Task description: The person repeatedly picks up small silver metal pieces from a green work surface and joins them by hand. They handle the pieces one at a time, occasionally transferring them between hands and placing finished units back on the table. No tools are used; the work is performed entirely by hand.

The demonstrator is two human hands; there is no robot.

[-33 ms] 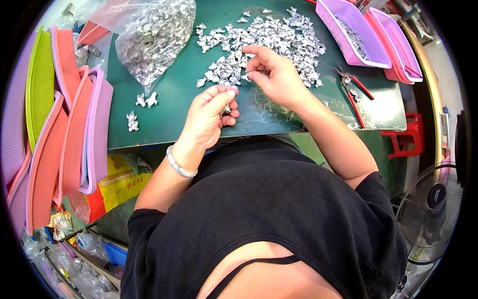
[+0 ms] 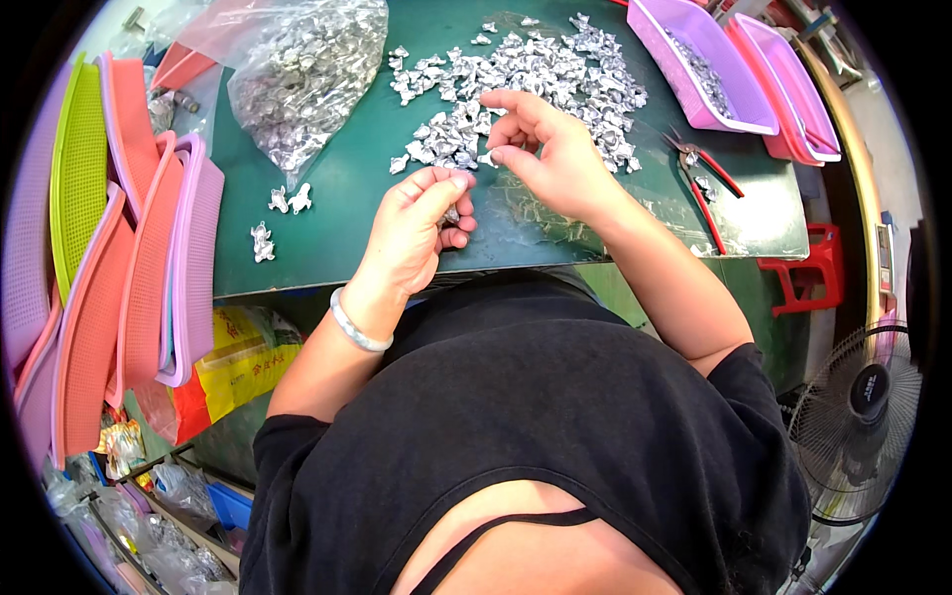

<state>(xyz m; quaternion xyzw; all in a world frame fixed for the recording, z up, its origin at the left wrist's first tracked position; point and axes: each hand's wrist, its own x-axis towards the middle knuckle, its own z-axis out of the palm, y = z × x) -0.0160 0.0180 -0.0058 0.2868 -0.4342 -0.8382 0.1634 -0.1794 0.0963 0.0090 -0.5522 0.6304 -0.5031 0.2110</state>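
Left hand [image 2: 415,226] at frame centre, fingers curled, pinching small silver metal piece [image 2: 452,213] between thumb and fingertips. Right hand [image 2: 548,151] just upper right of it, loosely cupped, fingertips touching edge of loose silver pile [image 2: 516,79] on green table [image 2: 337,188]. Clear bag of same pieces [image 2: 307,69] upper left. Red-handled pliers [image 2: 706,183] at right. Purple tray [image 2: 694,59] upper right. Stacked pink trays [image 2: 149,268] far left.
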